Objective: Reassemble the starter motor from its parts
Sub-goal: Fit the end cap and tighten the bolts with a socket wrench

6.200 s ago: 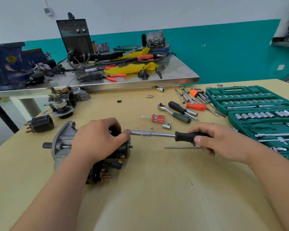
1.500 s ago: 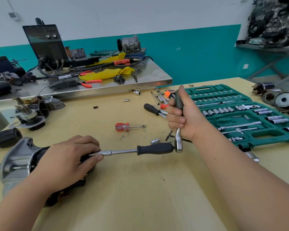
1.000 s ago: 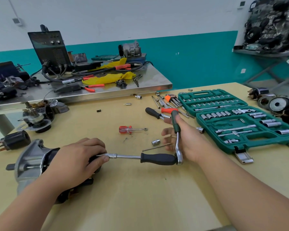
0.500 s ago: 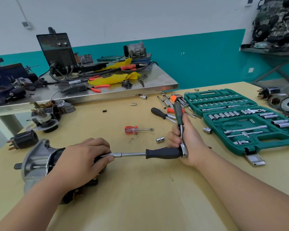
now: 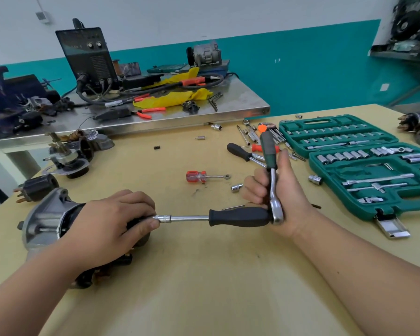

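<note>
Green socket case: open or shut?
Open. The socket case lies spread flat on the table, sockets visible in both halves.

Green ratchet handle (image 5: pixel 268 147), black driver handle (image 5: pixel 239 216).

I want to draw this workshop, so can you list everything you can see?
starter motor: one, silver and black, left on the wooden table
driver: one, black handle, lying at the motor's end
ratchet: one, green handle, on the driver's end
socket case: one, green, open at right
small screwdriver: one, red, mid-table
loose sockets: several, silver, scattered
machine box: one, black, on the steel bench
cloth: one, yellow, same bench
left hand: one, gripping the starter motor
right hand: one, gripping the ratchet
</note>
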`<action>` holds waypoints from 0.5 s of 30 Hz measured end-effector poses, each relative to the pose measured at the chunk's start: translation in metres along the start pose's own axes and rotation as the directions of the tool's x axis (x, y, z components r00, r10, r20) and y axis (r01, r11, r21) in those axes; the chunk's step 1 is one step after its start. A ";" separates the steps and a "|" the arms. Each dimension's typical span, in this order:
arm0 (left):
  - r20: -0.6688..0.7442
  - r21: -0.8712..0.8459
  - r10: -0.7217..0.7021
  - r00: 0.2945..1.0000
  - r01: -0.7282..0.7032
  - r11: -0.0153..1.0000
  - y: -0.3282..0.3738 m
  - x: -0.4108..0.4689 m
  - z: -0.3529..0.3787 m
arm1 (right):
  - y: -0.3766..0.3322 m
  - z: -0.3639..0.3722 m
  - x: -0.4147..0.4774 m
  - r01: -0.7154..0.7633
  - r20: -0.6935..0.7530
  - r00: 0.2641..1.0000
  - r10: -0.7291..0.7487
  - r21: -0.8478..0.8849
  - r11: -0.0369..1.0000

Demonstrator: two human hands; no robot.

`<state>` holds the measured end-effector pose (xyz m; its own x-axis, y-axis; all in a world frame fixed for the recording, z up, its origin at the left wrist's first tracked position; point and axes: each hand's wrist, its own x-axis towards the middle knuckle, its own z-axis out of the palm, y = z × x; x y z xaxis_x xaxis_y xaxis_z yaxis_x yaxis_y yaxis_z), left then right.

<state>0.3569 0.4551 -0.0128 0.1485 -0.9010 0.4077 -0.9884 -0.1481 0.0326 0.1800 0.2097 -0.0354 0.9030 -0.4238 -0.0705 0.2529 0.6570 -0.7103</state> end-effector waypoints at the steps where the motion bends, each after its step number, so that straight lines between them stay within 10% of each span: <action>1: -0.004 -0.004 0.002 1.000 -0.002 1.000 -0.001 0.000 0.000 | 0.002 0.001 0.001 0.020 -0.005 1.000 -0.020 -0.012 1.000; 7: -0.052 -0.008 0.007 0.999 -0.007 1.000 -0.002 0.000 0.001 | 0.010 0.000 0.002 0.006 -0.216 0.976 -0.028 -0.105 0.994; 15: -0.007 -0.023 0.032 0.999 -0.032 0.999 -0.001 0.000 -0.002 | 0.006 0.003 0.007 0.092 -0.157 0.977 -0.144 -0.299 0.950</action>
<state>0.3575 0.4563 -0.0115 0.1162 -0.9025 0.4147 -0.9932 -0.1095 0.0401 0.1887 0.2128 -0.0385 0.7911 -0.6070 -0.0764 0.2195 0.3982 -0.8907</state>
